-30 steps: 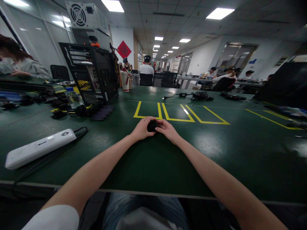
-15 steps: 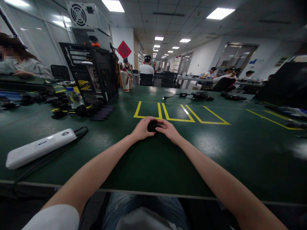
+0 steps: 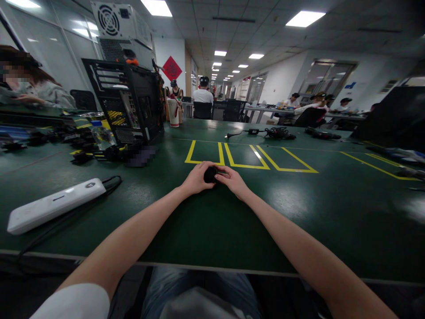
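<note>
Between my two hands is a small black rounded object [image 3: 210,175], too dark and small to name more exactly. My left hand [image 3: 195,179] curves around its left side, thumb toward me and fingers over the far side. From the right, my right hand [image 3: 233,180] closes on it with thumb and fingers. Both hands are low over the green tabletop [image 3: 212,226], just on my side of the yellow tape outlines [image 3: 247,167]. The underside of the object is hidden.
At left lies a white power strip-like device [image 3: 58,206] with a black cable. Beyond it stand a black computer case [image 3: 133,102], a plastic bottle [image 3: 102,135] and a paper cup [image 3: 173,113]. A cable with a plug [image 3: 280,133] lies farther back. A person [image 3: 36,91] sits at far left.
My hands stay in place around the black object, which has shifted or turned very slightly. The person at far left has moved a little.
</note>
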The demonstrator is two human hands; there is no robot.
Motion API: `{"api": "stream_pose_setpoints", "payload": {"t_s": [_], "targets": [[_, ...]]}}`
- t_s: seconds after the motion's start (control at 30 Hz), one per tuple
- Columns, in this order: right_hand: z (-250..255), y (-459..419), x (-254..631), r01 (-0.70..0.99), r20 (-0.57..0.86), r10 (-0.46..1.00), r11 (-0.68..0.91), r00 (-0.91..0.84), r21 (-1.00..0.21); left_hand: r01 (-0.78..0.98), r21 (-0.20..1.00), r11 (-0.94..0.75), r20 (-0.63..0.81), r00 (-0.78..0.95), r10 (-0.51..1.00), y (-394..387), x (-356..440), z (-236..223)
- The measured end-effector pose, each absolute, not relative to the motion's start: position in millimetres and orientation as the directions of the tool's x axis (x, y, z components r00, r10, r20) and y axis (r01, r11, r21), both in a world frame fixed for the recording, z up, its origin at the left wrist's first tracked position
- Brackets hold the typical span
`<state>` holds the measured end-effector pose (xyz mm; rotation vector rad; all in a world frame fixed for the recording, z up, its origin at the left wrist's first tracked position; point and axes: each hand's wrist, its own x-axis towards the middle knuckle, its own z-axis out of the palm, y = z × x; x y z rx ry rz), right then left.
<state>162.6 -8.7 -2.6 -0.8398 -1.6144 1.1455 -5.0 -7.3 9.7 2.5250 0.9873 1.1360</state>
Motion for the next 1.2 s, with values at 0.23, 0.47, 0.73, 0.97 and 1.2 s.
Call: {"api": "stream_pose_setpoints", "payload": {"t_s": [0.23, 0.47, 0.73, 0.97, 1.2], "targets": [[-3.4, -10.3, 161.3, -0.046, 0.34, 0.894, 0.342, -0.291, -0.938, 0.494, 0.419, -0.762, 0.599, 0.48, 0.641, -4.8, -5.0, 8.2], [-0.6, -9.0, 161.5, 0.01, 0.314, 0.903, 0.331, -0.293, -0.944, 0.489, 0.422, -0.764, 0.599, 0.482, 0.64, -6.1, -5.3, 8.3], [-3.0, -10.9, 160.5, -0.044, 0.329, 0.902, 0.33, -0.281, -0.943, 0.5, 0.411, -0.762, 0.602, 0.479, 0.639, -4.3, -5.2, 7.1], [-1.3, -9.2, 161.3, -0.01, 0.308, 0.905, 0.319, -0.294, -0.948, 0.498, 0.406, -0.766, 0.613, 0.473, 0.632, -4.4, -4.6, 7.0], [-4.4, -9.8, 162.7, -0.066, 0.32, 0.894, 0.316, -0.314, -0.946, 0.502, 0.414, -0.759, 0.6, 0.477, 0.643, -5.6, -5.3, 8.2]]}}
